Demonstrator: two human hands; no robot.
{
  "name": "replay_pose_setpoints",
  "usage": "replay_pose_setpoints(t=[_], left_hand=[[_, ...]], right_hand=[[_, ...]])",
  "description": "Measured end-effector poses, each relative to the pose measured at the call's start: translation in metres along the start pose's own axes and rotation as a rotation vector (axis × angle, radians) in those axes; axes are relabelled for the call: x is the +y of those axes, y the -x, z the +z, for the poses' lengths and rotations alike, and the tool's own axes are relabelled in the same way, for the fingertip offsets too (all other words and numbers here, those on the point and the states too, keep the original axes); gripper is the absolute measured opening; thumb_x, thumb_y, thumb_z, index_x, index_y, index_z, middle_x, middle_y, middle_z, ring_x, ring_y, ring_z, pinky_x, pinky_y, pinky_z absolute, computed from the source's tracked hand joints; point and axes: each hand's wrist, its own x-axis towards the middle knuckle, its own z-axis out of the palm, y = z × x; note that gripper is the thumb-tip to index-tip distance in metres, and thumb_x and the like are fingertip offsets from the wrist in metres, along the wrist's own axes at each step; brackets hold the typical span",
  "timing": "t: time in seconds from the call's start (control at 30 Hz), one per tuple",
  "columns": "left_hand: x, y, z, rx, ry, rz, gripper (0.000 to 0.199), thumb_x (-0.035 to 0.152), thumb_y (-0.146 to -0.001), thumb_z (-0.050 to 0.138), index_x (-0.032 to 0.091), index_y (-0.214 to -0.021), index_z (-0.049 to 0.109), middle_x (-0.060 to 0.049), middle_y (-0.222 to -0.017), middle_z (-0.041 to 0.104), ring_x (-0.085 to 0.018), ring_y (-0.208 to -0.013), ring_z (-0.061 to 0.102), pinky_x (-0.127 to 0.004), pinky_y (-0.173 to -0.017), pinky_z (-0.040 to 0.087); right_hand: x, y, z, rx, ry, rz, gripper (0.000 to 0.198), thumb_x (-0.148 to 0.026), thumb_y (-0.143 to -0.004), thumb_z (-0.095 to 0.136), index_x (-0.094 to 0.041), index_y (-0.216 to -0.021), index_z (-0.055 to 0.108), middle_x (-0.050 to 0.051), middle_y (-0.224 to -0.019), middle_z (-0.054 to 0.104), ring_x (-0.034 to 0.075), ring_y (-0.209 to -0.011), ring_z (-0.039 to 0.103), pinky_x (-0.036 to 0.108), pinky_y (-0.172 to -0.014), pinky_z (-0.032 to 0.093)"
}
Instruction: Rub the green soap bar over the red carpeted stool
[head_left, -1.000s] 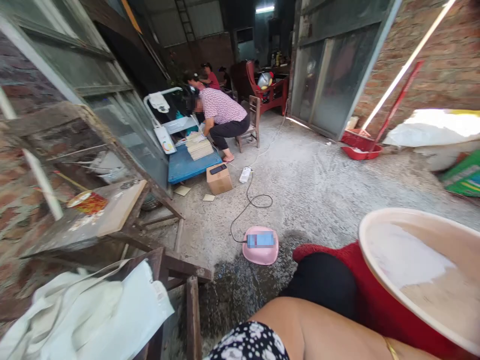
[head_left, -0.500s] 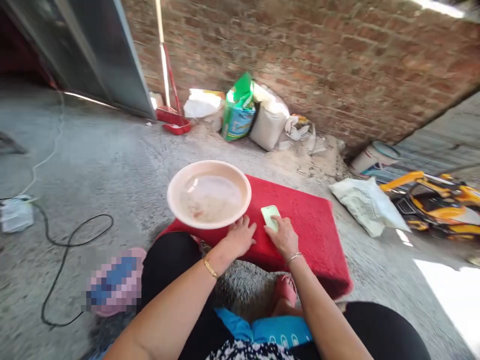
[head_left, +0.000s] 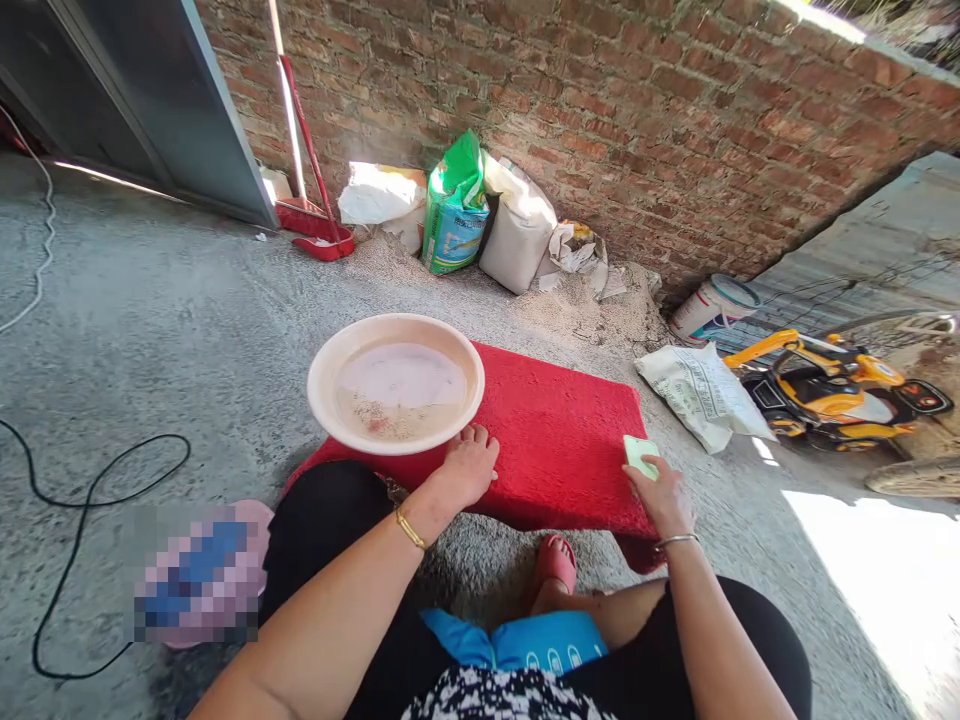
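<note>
A red fuzzy cloth (head_left: 555, 430) covers a low bench in front of my knees. My left hand (head_left: 471, 465) lies on it with the fingers spread, right beside the rim of a pale basin (head_left: 322, 405). Cloudy water fills part of that basin, with reddish-brown bits at the near side. Near the right end of the cloth, my right hand (head_left: 664, 495) grips a pale green flat block (head_left: 639, 450) with rounded corners. Its exact kind does not show. The fingers partly cover the block.
A pink basin (head_left: 259, 520), partly blurred out, and a black cable (head_left: 90, 505) lie on the floor at left. By the brick wall stand a red dustpan (head_left: 326, 245), several sacks (head_left: 454, 225) and a bucket (head_left: 712, 308). A yellow toy excavator (head_left: 840, 390) is at right.
My right hand has slid the pale green block rightward across the red cloth, towards its right end. My left hand stays beside the basin. The view has shifted slightly to the right.
</note>
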Motion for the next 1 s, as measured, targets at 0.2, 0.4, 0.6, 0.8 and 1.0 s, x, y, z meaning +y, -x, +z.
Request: replay_pose_setpoints(t=[0.2, 0.4, 0.6, 0.8, 1.0], left_hand=[[-0.001, 0.002, -0.001, -0.004, -0.001, -0.002, 0.052, 0.038, -0.091, 0.066, 0.013, -0.135, 0.058, -0.024, -0.145, 0.051, -0.039, -0.134, 0.048, -0.050, -0.109, 0.039], [-0.001, 0.003, -0.002, -0.023, -0.004, -0.004, 0.054, 0.038, -0.092, 0.064, 0.014, -0.140, 0.056, -0.024, -0.148, 0.049, -0.038, -0.136, 0.047, -0.049, -0.108, 0.040], [0.003, 0.004, -0.002, -0.008, -0.032, -0.012, 0.054, 0.040, -0.092, 0.065, 0.015, -0.139, 0.056, -0.024, -0.148, 0.050, -0.037, -0.134, 0.049, -0.048, -0.107, 0.040], [0.006, 0.006, 0.006, 0.041, -0.023, -0.006, 0.052, 0.038, -0.094, 0.061, 0.011, -0.138, 0.057, -0.026, -0.144, 0.051, -0.038, -0.130, 0.050, -0.048, -0.104, 0.039], [0.009, 0.004, 0.000, -0.001, 0.006, -0.024, 0.045, 0.027, -0.096, 0.054, 0.010, -0.137, 0.058, -0.026, -0.144, 0.052, -0.037, -0.127, 0.052, -0.049, -0.102, 0.038]], right_hand=[[-0.130, 0.039, 0.028, -0.127, -0.050, -0.313, 0.047, -0.049, -0.088, 0.062, -0.027, -0.129, 0.064, 0.010, -0.114, 0.061, 0.025, -0.102, 0.064, 0.033, -0.084, 0.050], [-0.170, 0.035, 0.043, -0.198, -0.018, -0.417, 0.045, -0.048, -0.089, 0.063, -0.032, -0.132, 0.062, 0.007, -0.118, 0.060, 0.024, -0.105, 0.064, 0.032, -0.083, 0.049], [-0.064, -0.026, 0.013, -0.117, 0.007, -0.160, 0.056, -0.051, -0.083, 0.064, -0.025, -0.132, 0.063, 0.013, -0.122, 0.064, 0.030, -0.110, 0.063, 0.040, -0.089, 0.049], [0.003, -0.037, -0.005, 0.017, -0.010, 0.052, 0.061, -0.057, -0.078, 0.063, -0.017, -0.124, 0.068, 0.019, -0.110, 0.067, 0.039, -0.108, 0.063, 0.051, -0.087, 0.050], [-0.090, -0.011, 0.008, -0.026, -0.003, -0.147, 0.056, -0.056, -0.086, 0.060, -0.021, -0.130, 0.065, 0.015, -0.114, 0.063, 0.031, -0.107, 0.063, 0.041, -0.088, 0.050]])
